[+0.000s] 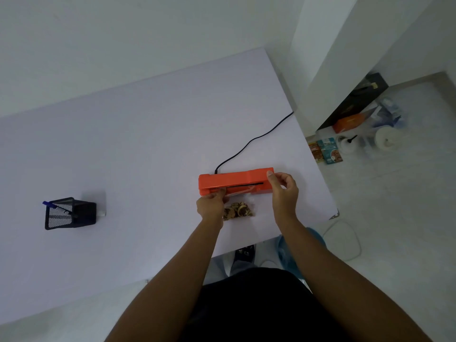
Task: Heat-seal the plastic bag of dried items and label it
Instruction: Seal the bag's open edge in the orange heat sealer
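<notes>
Left of sealer (235, 183): mesh pen holder (70, 213); cord (254, 141) trails behind.

Bag (240, 210) mouth hidden — inside the orange sealer (234, 180).

Soft, even, rather dim light with a cool cast fills the frame. The pale worktop (123, 149) shows no glare; a faint shadow falls to the right of the mesh pen holder (70, 213). Wide-angle distortion bends straight edges towards the corners. Detail is slightly soft throughout.
</notes>
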Demonstrator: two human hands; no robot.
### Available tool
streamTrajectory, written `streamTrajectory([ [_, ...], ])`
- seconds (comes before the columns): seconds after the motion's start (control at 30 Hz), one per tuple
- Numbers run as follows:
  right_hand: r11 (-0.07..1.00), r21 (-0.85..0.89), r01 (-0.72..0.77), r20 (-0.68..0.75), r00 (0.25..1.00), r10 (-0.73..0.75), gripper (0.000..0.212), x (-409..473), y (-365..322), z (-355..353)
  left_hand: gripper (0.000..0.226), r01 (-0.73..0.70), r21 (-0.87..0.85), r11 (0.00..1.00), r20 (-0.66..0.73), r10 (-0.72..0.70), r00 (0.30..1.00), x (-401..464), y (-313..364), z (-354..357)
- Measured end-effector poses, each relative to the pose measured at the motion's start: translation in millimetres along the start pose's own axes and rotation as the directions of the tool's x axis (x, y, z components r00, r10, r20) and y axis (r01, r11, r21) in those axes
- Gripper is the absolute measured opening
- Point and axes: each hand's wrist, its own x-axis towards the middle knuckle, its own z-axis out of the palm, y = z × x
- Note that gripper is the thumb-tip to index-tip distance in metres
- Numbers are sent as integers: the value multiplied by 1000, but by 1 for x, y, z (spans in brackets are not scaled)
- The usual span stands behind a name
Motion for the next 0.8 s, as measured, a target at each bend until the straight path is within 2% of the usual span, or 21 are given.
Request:
streamTrajectory([
  [0.37, 994, 31, -107, 19, 994, 107, 41, 7, 13, -3, 16, -17, 21, 1000, 3, 17, 1000, 1, 1, 0],
  [0.6, 973, 134, -188, 83, 981, 178, 27, 10, 13, -6, 16, -19, 33, 999, 7, 19, 1000, 3, -1, -1],
  [0.8, 953, 183, -240, 101, 969, 225, 24, 11, 16, -5, 18, -12, 28, 1000, 7, 12, 1000, 5, -4, -2],
])
